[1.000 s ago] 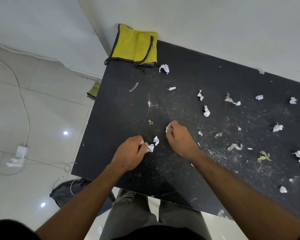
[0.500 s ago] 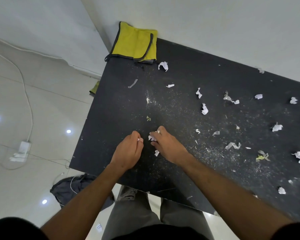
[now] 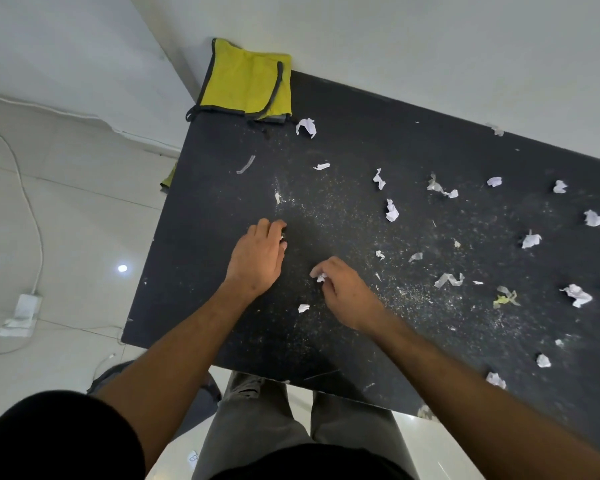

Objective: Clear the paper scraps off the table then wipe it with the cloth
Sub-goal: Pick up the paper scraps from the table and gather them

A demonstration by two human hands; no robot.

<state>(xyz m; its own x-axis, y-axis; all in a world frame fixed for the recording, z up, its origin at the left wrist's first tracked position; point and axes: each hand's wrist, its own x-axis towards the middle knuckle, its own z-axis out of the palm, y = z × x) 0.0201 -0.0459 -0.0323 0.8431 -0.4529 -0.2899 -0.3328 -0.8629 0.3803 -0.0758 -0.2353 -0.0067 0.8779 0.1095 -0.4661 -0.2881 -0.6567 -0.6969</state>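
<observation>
In the head view, both bare forearms are reaching forward from the bottom of the frame over a black desk [image 3: 222, 202] dusted with fine crumbs; the left hand [image 3: 257, 261] is lying palm down with its fingers curled toward the desk top, a small pale scrap [image 3: 284, 241] showing at its fingertips, though how firmly it is gripping that bit is hard to tell; the right hand [image 3: 347, 296] is sitting a little nearer the body, knuckles up, its thumb and forefinger pinching shut on a crumpled white paper scrap [image 3: 320, 276]; another small scrap [image 3: 303, 308] is lying on the desk between the two wrists, touching neither; many more paper scraps [image 3: 391, 211] are lying scattered over the desk to the right of the hands, well apart from them, with a few toward the far edge; a curled strip [image 3: 246, 164] is lying beyond the left hand; the yellow cloth [image 3: 246, 84] with dark edging is lying folded at the far left corner of the desk, against the wall, well away from both hands; a white crumpled scrap [image 3: 306, 127] is lying just beside its right corner.
</observation>
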